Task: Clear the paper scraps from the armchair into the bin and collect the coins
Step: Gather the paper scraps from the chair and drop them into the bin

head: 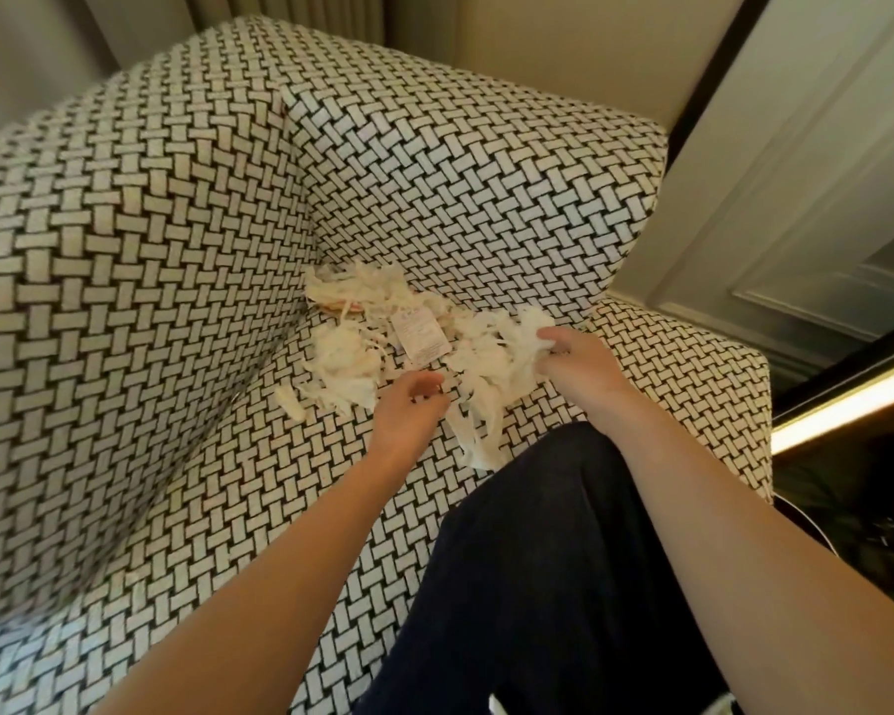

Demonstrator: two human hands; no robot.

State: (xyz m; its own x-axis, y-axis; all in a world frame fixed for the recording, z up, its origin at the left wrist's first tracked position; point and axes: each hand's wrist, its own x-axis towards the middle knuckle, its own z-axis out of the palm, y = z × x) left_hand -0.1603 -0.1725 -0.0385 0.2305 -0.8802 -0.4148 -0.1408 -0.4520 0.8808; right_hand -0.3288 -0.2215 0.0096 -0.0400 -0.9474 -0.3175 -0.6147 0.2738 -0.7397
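1. Your paper scraps [347, 353] are heaped on the seat of the basket-weave armchair [176, 250], pushed toward the back corner where the seat meets the left armrest. It's mostly white shredded stuff.
2. A printed slip [421, 335], receipt-looking, lies flat on top near the middle of the heap.
3. Your right hand [579, 358] has its fingers curled into a clump of shreds [491, 363] on the right side of the heap and grips it. Long strips trail from the clump down toward the seat's front edge.
4. Your left hand [409, 415] sits at the near edge of the heap with the fingers curled in, tips right at the paper. Honestly can't tell if it's pinching anything.
5. Your knee in dark trousers [563, 559] is up on the front of the seat, between your two forearms.
6. Off to the right there's a pale panelled door [796, 198] and a glowing light strip [847, 405] below it.
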